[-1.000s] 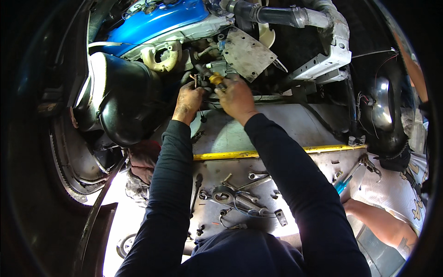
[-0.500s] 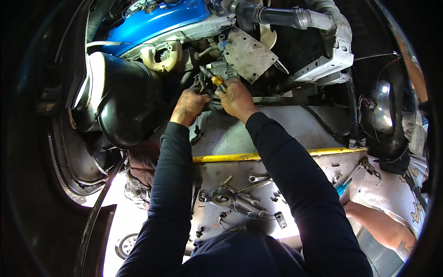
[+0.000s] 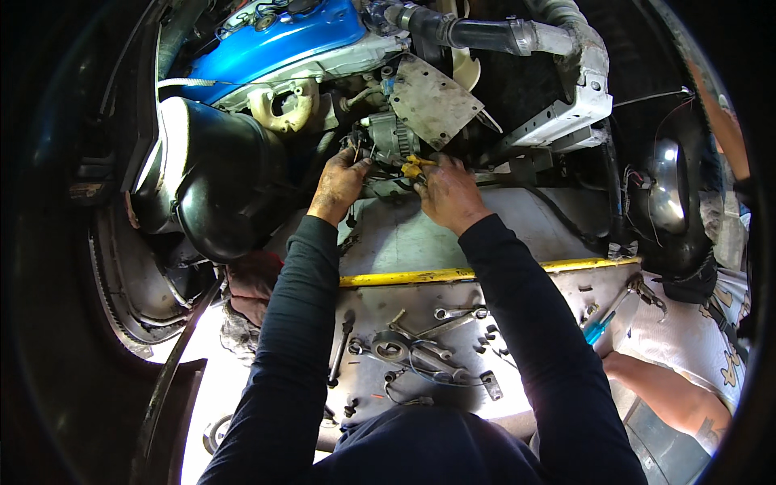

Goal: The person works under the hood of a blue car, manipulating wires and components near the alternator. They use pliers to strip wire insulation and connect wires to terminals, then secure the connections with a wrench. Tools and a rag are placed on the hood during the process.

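My left hand (image 3: 339, 186) is closed, thumb and fingers pinching thin dark wires (image 3: 356, 149) in the engine bay. Just right of it, my right hand (image 3: 451, 192) is wrapped around a yellow-handled tool (image 3: 413, 170); its working end is too small to make out. Beyond both hands sits a ribbed grey alternator (image 3: 391, 136), beside the wires. A flat grey metal plate with holes (image 3: 436, 101) slants above my right hand. A pale exhaust manifold (image 3: 284, 105) lies beyond my left hand.
A blue valve cover (image 3: 283, 36) tops the engine. A black rounded housing (image 3: 218, 194) stands left. Below a yellow-edged bar (image 3: 404, 278), wrenches (image 3: 453, 323) and loose parts lie on a metal panel. At right, another person's arm (image 3: 667, 392) is near a blue-handled tool (image 3: 596, 330).
My right hand has moved right and slightly down with the yellow-handled tool, away from my left hand, uncovering more of the alternator. My left hand stays at the wires.
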Tool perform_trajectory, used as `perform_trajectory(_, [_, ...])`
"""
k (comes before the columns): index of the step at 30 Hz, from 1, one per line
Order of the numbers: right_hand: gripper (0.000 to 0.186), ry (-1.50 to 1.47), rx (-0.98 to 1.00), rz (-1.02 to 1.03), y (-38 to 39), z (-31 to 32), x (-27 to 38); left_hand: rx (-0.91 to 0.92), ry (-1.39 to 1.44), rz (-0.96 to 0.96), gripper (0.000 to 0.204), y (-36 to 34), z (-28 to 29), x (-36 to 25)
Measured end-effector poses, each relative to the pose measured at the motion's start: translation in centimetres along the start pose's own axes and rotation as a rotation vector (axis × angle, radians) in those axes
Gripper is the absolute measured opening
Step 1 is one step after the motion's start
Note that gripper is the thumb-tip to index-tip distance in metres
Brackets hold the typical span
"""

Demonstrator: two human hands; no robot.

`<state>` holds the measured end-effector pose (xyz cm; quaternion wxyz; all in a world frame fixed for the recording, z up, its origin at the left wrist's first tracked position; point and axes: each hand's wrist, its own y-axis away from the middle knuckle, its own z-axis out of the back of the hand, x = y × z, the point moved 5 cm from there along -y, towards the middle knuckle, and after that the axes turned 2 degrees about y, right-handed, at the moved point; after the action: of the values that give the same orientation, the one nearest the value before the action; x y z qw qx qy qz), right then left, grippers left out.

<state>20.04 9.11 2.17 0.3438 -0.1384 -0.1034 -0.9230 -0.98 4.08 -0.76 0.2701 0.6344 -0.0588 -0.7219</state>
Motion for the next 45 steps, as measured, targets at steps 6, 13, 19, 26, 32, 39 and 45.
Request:
perform_trajectory(6, [0.041, -0.058, -0.004, 0.007, -1.1, -1.0, 0.4, 0.023, 0.310, 0.092, 0.030, 0.5, -0.2, -0.3])
perform_trajectory(13, [0.045, -0.108, -0.052, 0.066, -1.4, -0.6, 0.9, 0.013, 0.319, 0.112, 0.026, 0.4, -0.1, -0.1])
perform_trajectory(19, [0.039, -0.194, 0.045, 0.018, -1.7, -0.7, 1.3, -0.120, -0.140, -0.085, 0.024, 0.5, 0.1, -1.2])
perform_trajectory(26, [0.042, -0.229, 0.203, -0.050, -1.4, -1.3, 1.3, -0.143, -0.333, -0.075, 0.025, 0.7, 0.0, -1.3])
perform_trajectory(32, [0.039, -0.199, 0.046, 0.035, -1.3, -1.4, 1.0, -0.039, -0.059, 0.017, 0.051, 0.0, 0.0, 0.2])
perform_trajectory(39, [0.037, -0.357, 0.098, -0.014, -2.2, -2.6, 1.5, -0.070, -0.195, -0.133, 0.059, -0.3, -0.3, 0.3])
perform_trajectory(45, [0.039, -0.545, 0.229, -0.102, -2.4, -3.0, 1.9, -0.121, -0.282, -0.122, 0.053, 0.3, -0.5, 0.0])
